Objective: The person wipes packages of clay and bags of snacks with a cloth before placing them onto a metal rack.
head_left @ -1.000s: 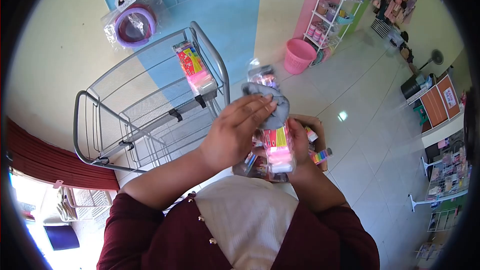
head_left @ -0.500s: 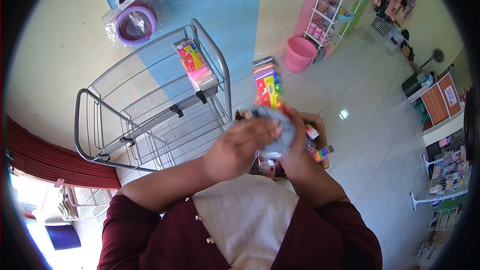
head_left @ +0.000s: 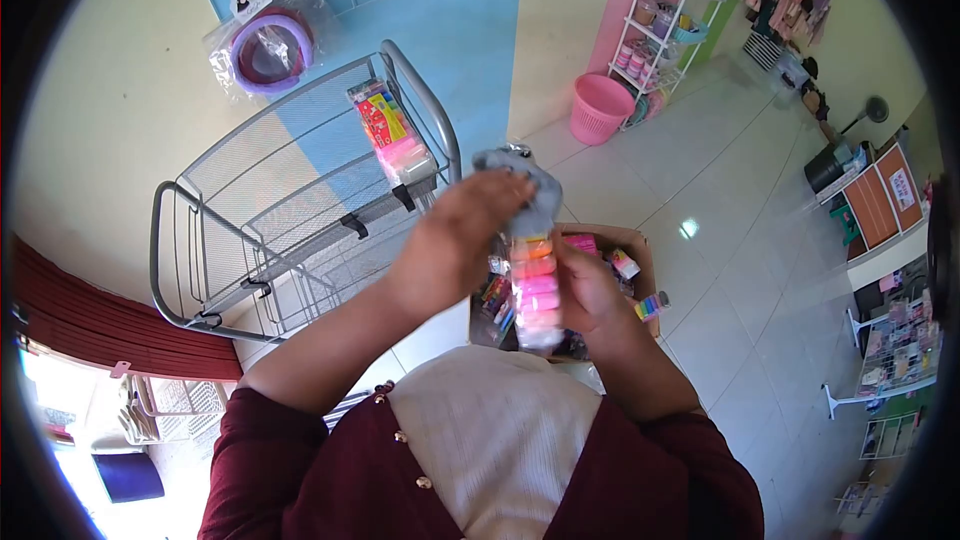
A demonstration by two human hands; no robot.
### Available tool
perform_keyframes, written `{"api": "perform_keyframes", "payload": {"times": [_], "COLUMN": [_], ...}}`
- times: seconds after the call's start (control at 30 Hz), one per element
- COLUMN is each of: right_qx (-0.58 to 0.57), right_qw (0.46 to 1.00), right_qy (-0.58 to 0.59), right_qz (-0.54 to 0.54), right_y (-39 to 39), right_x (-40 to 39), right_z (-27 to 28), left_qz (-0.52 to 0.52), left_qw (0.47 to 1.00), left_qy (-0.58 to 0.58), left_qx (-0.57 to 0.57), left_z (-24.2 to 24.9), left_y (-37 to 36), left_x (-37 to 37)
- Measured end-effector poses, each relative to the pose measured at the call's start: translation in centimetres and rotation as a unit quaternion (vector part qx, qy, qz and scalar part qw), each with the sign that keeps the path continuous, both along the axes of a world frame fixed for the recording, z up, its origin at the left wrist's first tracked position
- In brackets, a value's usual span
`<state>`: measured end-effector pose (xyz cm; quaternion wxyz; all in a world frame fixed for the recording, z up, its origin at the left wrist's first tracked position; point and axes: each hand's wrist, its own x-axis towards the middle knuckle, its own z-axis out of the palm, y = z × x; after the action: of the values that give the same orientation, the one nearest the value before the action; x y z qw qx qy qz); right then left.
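Note:
A long clear pack of coloured pieces (head_left: pixel 535 290), orange to pink and white, stands out in front of my chest. My right hand (head_left: pixel 590 285) grips its side. My left hand (head_left: pixel 460 230) is closed on a grey cloth (head_left: pixel 540 195), which lies over the pack's far end and hides it. Beneath the pack is an open cardboard box (head_left: pixel 638 245) with several packaged items inside. A similar pack with a red and yellow label (head_left: pixel 382 122) rests on the grey mesh rack (head_left: pixel 290 155) at the left.
A pink basket (head_left: pixel 602 108) stands on the tiled floor beside a white shelf unit (head_left: pixel 640 15). Purple rings in a plastic bag (head_left: pixel 272 50) hang on the wall grid. On the right are a wooden desk (head_left: pixel 885 202) and a display rack (head_left: pixel 900 350).
The cloth and my left hand have moved to the pack's far end. The near pink and white part of the pack now shows, while its labelled far part is covered.

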<state>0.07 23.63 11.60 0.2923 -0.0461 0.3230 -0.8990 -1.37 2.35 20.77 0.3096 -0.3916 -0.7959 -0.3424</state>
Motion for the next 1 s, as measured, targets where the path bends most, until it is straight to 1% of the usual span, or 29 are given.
{"api": "perform_keyframes", "payload": {"times": [0.07,0.1,0.13,0.17,0.2,0.23,0.27,0.3,0.33,0.37,0.4,0.47,0.5,0.53,0.6,0.63,0.67,0.7,0.73,0.8,0.83,0.87,0.9,0.93,0.97,1.0], "right_qx": [-0.136,-0.136,-0.129,-0.122,-0.114,-0.246,-0.246,-0.148,-0.049,-0.091,-0.092,-0.062,0.060,0.020,-0.059,-0.059,0.028,0.115,0.114,0.128,-0.031,-0.031,0.031,0.093,0.100,0.101], "right_qw": [0.988,0.988,0.988,0.987,0.985,0.952,0.952,0.980,0.996,0.991,0.991,0.997,0.995,0.996,0.993,0.993,0.997,0.990,0.990,0.989,0.997,0.997,0.997,0.989,0.992,0.992], "right_qy": [-0.049,-0.049,-0.064,-0.080,-0.096,-0.056,-0.057,-0.054,-0.050,-0.040,-0.038,-0.037,-0.041,-0.091,-0.085,-0.087,-0.076,-0.064,-0.063,-0.059,-0.049,-0.048,-0.073,-0.098,-0.068,-0.065], "right_qz": [0.054,0.049,0.059,0.070,0.085,0.172,0.172,0.117,0.060,0.091,0.089,0.019,-0.075,0.016,0.048,0.052,-0.003,-0.059,-0.057,-0.055,0.049,0.048,-0.007,-0.062,-0.036,-0.034], "right_y": [0.8,1.2,1.6,2.0,2.2,2.4,2.0,1.7,1.5,1.6,1.8,1.9,1.5,1.9,1.9,1.6,1.3,1.0,0.8,0.7,2.0,1.9,1.5,1.2,2.4,2.6], "right_x": [0.5,0.5,0.5,0.6,0.5,0.4,1.1,2.1,2.6,2.3,2.1,1.8,1.8,1.4,1.5,1.7,2.0,2.1,2.1,1.8,1.3,1.0,0.8,0.5,0.3,0.2], "right_z": [0.2,0.1,-0.2,-0.5,-1.0,-2.2,-0.8,1.1,2.2,1.1,0.5,0.5,1.2,1.7,0.9,0.8,0.6,0.5,0.5,0.8,0.2,0.8,1.6,2.2,2.4,2.3], "left_qz": [-0.059,-0.153,-0.246,-0.241,-0.242,-0.255,-0.268,-0.208,-0.089,-0.037,0.015,-0.114,-0.193,-0.268,-0.252,-0.286,-0.319,-0.153,-0.029,0.052,0.009,-0.035,-0.135,-0.186,-0.212,-0.235], "left_qw": [0.995,0.985,0.963,0.961,0.961,0.957,0.953,0.974,0.989,0.995,0.996,0.993,0.981,0.957,0.960,0.957,0.946,0.988,0.999,0.998,0.999,0.999,0.990,0.977,0.968,0.959], "left_qy": [0.006,-0.046,-0.097,-0.019,-0.020,-0.030,-0.041,0.019,0.073,0.037,0.002,0.008,-0.013,-0.092,0.047,-0.001,-0.049,0.019,-0.001,0.000,-0.001,-0.003,-0.024,-0.057,-0.054,-0.049], "left_qx": [-0.076,-0.064,-0.053,-0.135,-0.134,-0.133,-0.134,-0.086,-0.090,-0.087,-0.083,-0.022,-0.025,-0.056,-0.115,-0.055,0.006,-0.032,-0.029,-0.047,-0.043,-0.040,-0.038,-0.092,-0.120,-0.147], "left_z": [-2.0,-3.4,-3.4,-3.0,-3.0,-2.9,-2.8,-3.7,-0.8,-0.2,0.1,-2.4,-3.5,-3.4,-1.8,-2.4,-2.2,-1.8,-0.7,-1.2,-1.8,-2.6,-3.3,-3.1,-2.8,-2.5], "left_y": [0.9,0.8,0.8,0.3,0.0,-0.3,-0.4,0.0,0.2,0.1,0.1,1.2,1.7,1.8,1.6,1.4,1.2,0.7,0.5,-0.8,-0.4,0.3,0.8,0.8,0.7,0.6], "left_x": [1.6,2.0,2.4,3.4,3.2,2.7,2.1,0.7,0.6,0.2,-0.1,1.2,2.6,3.9,4.7,3.2,1.5,1.2,1.1,-0.1,0.6,2.2,3.5,4.8,5.5,5.7]}}
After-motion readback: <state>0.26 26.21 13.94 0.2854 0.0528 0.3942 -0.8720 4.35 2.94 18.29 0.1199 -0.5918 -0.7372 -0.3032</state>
